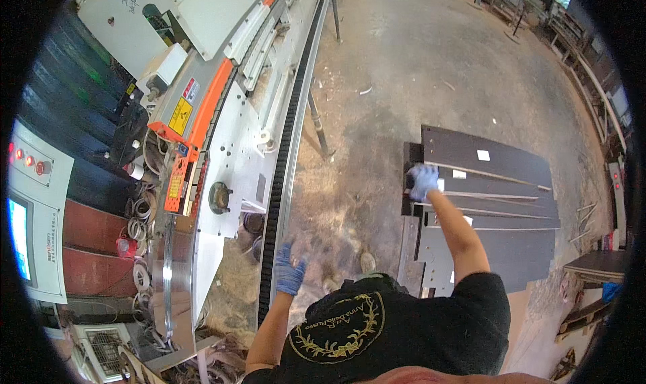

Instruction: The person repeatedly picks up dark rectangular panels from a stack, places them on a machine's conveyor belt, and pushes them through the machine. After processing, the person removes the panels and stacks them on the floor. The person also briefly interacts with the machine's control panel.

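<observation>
Right hand (423, 181) gripping end of a dark panel (494, 182) on the floor stack; left hand (289, 271) open, empty, beside machine's black track (291, 135).

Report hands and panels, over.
Right hand gripping the top panel edge on the stack. Left hand open, empty, by the machine rail. Nothing blocking.

Bright even daylight, strongest on the concrete floor (417, 54) at top, soft short shadows, heavy fisheye bending, black vignette at rim, slight softness throughout
</observation>
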A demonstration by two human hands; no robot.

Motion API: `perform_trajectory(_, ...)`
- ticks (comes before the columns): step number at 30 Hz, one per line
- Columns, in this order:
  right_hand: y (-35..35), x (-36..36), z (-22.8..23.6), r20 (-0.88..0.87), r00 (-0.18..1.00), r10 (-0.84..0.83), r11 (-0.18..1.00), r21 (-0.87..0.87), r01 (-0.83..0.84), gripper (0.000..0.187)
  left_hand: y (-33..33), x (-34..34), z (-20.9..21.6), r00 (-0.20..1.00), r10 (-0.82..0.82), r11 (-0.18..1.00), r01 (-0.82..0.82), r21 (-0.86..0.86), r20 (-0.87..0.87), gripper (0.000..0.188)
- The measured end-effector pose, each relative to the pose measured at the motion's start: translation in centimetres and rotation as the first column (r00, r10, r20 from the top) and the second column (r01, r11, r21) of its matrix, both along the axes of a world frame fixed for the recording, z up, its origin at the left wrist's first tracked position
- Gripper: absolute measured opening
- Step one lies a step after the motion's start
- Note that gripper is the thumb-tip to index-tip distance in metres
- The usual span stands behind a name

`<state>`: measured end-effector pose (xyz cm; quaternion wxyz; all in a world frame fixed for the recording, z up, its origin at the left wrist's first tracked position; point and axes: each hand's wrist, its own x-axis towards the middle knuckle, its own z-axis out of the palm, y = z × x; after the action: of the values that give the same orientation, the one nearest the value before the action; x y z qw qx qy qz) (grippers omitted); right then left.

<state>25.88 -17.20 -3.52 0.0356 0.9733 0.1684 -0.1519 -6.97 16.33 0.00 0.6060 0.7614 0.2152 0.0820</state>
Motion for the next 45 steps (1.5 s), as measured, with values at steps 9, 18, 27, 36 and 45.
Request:
perform_trajectory(9,11.1,-20.0,6.9,0.140,0.863,0.486,0.743,0.454,-0.492,0.073,-6.5,3.6,-3.2,0.978,-0.191,0.767,0.096,-0.634,-0.082,0.047)
perform_trajectory(18,4.8,-18.6,3.1,0.118,0.861,0.495,0.840,0.191,-0.509,0.079,9.1,-10.8,0.1,0.948,0.314,0.816,-0.247,-0.522,0.042,0.037)
perform_trajectory(27,23.8,-29.3,7.3,0.162,0.618,0.769,0.539,0.355,-0.764,0.053,6.9,-16.3,8.6,0.957,-0.008,0.398,0.269,0.877,-0.290,0.072)
perform_trajectory(36,29.6,-34.3,8.5,0.475,0.644,0.600,0.231,0.667,-0.708,0.061,17.9,-26.1,8.2,0.866,0.405,0.537,0.033,0.843,-0.292,0.077)
perform_trajectory(45,24.6,-35.1,4.2,0.257,0.788,0.560,0.524,0.627,-0.577,0.058,30.4,-27.8,3.0,0.738,0.654,0.318,-0.065,0.946,-0.169,0.070)
